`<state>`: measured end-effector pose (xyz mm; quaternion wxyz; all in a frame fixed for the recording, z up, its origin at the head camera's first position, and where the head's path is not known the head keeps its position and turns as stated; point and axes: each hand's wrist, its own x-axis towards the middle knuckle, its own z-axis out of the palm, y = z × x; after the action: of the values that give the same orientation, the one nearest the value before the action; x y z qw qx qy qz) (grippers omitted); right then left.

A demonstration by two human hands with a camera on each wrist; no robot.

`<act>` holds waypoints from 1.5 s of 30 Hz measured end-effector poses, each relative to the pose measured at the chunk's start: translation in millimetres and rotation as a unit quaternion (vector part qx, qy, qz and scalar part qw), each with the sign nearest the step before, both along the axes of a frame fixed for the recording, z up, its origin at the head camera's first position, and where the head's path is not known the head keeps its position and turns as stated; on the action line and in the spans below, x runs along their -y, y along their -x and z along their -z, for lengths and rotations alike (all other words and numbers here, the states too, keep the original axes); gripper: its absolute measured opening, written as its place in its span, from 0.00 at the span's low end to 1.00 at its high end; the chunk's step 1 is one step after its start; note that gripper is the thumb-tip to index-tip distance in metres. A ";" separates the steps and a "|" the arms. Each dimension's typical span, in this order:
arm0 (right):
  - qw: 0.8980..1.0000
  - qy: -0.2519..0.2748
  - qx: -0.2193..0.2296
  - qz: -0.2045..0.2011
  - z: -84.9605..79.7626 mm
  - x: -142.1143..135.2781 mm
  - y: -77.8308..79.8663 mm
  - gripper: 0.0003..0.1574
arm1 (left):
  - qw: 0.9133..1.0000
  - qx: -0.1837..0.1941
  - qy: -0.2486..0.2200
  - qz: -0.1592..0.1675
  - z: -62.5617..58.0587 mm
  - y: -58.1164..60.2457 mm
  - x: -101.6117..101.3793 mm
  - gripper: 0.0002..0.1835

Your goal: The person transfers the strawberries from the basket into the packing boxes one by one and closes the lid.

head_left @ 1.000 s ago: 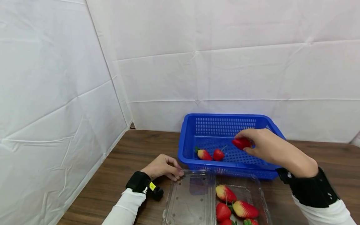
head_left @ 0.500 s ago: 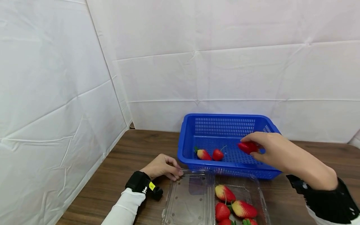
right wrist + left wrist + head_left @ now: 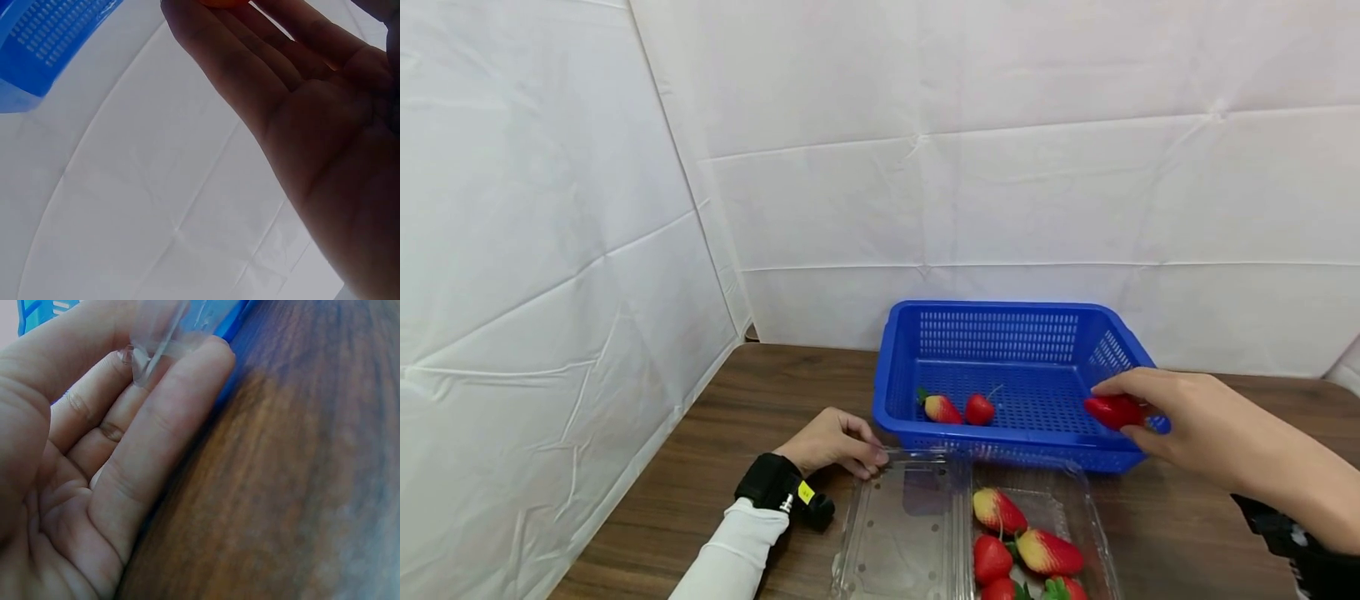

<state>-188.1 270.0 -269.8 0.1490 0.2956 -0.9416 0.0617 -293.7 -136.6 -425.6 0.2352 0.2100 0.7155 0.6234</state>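
Right fingers (image 3: 1135, 382) pinching one strawberry (image 3: 1111, 411), left fingers (image 3: 863, 455) one lid (image 3: 898, 533), two strawberries (image 3: 942, 409) in basket (image 3: 992, 438)

You are facing creased white sheeting (image 3: 895, 100) hanging at twelve and nine o'clock; a dark brown, wood-grained tabletop (image 3: 760, 383) is spanning four to eight.

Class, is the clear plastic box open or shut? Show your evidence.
Open. Its lid lies folded out to the left, leaving the strawberries inside uncovered; the left hand pinches the lid's corner.
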 end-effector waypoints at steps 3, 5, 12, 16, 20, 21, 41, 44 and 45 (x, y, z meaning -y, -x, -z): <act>1.000 -0.002 0.009 -0.002 -0.7 -1.0 0.0 0.30 | 1.000 0.001 0.004 0.000 0.5 0.0 0.1 0.08; 1.000 -0.001 0.013 -0.001 -1.1 -0.3 -0.8 0.30 | 1.000 0.002 0.006 -0.002 0.7 0.0 0.1 0.08; 1.000 -0.001 0.029 -0.008 -1.3 3.8 -6.1 0.30 | 1.000 0.000 0.004 -0.002 0.8 -0.2 0.6 0.08; 0.999 0.003 0.036 -0.024 -0.7 8.0 -10.5 0.31 | 1.000 0.001 0.003 -0.001 1.3 -0.2 0.9 0.08; 0.997 0.006 0.064 -0.041 1.1 13.1 -13.0 0.30 | 1.000 0.001 0.002 -0.001 0.7 -0.2 0.9 0.08; 0.996 0.006 0.074 -0.045 1.5 14.5 -13.2 0.30 | 1.000 0.001 0.002 -0.001 0.4 -0.3 0.7 0.08; 0.988 -0.004 0.137 -0.072 9.9 33.7 -15.3 0.25 | 1.000 0.005 -0.003 -0.002 -1.9 -0.2 -1.9 0.08; 0.987 0.000 0.141 -0.078 12.7 38.0 -14.9 0.25 | 1.000 0.003 -0.003 0.000 -1.1 -0.3 -0.9 0.07; 0.987 0.001 0.143 -0.079 13.4 39.1 -14.6 0.25 | 1.000 0.003 -0.004 0.000 -1.0 -0.4 -0.6 0.07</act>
<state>-173.4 230.9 -283.2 0.0078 0.3575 -0.9267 0.1158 -293.3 -136.0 -424.6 0.2368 0.2090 0.7123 0.6268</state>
